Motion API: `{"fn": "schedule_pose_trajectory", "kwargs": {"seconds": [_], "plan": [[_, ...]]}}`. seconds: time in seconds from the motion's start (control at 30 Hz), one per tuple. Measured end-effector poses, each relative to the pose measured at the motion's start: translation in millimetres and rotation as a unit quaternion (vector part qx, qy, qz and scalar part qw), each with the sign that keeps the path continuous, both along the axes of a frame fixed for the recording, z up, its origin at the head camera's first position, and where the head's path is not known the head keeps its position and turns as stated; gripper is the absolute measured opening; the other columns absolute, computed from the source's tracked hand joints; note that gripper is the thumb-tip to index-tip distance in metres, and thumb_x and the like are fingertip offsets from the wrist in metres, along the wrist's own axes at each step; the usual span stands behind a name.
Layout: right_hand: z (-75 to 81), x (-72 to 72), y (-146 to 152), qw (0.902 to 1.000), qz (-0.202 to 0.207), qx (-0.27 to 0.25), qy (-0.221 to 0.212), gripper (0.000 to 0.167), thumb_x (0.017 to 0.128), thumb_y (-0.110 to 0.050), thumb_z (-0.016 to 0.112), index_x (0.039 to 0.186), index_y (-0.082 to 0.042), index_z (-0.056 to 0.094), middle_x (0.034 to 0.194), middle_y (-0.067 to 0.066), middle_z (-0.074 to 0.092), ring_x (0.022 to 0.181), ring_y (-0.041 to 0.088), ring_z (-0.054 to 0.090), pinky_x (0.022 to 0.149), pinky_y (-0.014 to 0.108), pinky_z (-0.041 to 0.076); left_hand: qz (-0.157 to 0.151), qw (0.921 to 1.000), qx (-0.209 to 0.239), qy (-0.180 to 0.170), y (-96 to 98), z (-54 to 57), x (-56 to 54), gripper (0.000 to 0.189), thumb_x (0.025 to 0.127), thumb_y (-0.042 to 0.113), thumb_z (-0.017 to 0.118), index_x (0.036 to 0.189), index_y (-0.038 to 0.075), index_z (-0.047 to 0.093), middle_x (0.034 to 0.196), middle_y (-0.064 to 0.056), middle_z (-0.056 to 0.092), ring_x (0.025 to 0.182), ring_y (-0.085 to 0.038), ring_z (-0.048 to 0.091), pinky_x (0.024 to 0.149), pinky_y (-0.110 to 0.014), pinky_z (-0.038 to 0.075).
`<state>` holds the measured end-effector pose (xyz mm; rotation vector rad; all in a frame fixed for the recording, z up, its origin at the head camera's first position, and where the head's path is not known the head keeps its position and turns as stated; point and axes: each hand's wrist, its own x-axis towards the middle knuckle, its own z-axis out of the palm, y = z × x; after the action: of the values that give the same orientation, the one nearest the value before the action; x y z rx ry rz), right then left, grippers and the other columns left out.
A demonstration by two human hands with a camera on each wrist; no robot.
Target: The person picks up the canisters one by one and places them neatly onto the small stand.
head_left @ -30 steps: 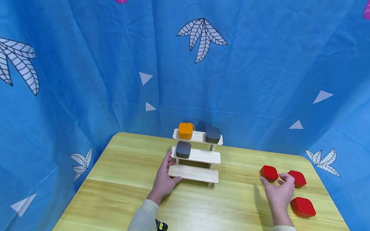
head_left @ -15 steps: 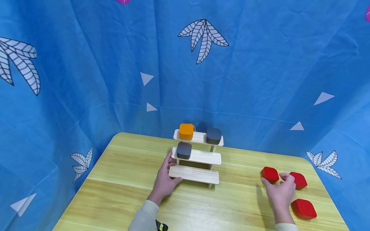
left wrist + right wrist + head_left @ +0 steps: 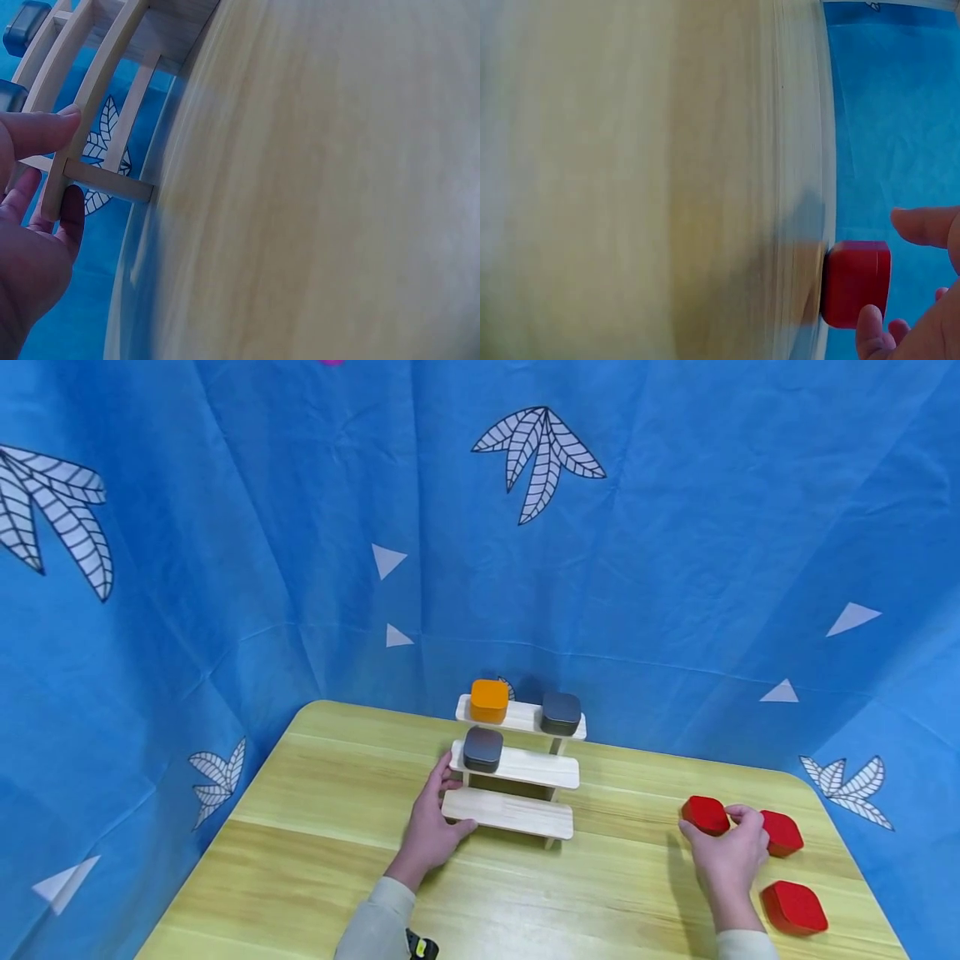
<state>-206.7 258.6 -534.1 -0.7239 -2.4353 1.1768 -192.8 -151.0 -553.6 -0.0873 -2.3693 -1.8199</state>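
Note:
My left hand [image 3: 431,839] grips the left end of a three-tier wooden display stand [image 3: 510,814]. In the left wrist view its thumb lies over a shelf edge, with fingers curled behind. An orange rounded-square box [image 3: 489,702] and a dark grey one [image 3: 560,714] sit on the top tier; another dark grey box [image 3: 482,750] is at the middle tier's left. At the right, my right hand [image 3: 727,860] is spread around a red rounded-square box [image 3: 705,814] on the table. In the right wrist view, a fingertip overlaps that box while the thumb stands apart from it.
Two more red boxes lie close to the right hand: one just right of its fingers [image 3: 782,833], the other nearer the front [image 3: 795,907]. Blue patterned cloth [image 3: 675,568] hangs behind and beside the wooden table [image 3: 322,793].
The head view has shifted slightly. My right hand's fingers have come a little closer around the red box; the left hand stays on the stand.

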Motion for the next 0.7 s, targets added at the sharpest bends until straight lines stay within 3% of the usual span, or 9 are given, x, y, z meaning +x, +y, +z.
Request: {"fn": "schedule_pose_trajectory", "kwargs": {"seconds": [0.7], "plan": [[-1.8, -13.3, 8.7, 0.9992, 0.008, -0.016, -0.035, 0.076, 0.080, -0.016, 0.082, 0.135, 0.004, 0.034, 0.134, 0.030, 0.038, 0.125, 0.049, 0.034, 0.097, 0.059, 0.036, -0.004, 1.0000, 0.004, 0.008, -0.1, -0.6, -0.4, 0.111, 0.073, -0.009, 0.082, 0.160, 0.024, 0.021, 0.140, -0.002, 0.046, 0.124, -0.021, 0.048, 0.109, -0.050, 0.035]]}}
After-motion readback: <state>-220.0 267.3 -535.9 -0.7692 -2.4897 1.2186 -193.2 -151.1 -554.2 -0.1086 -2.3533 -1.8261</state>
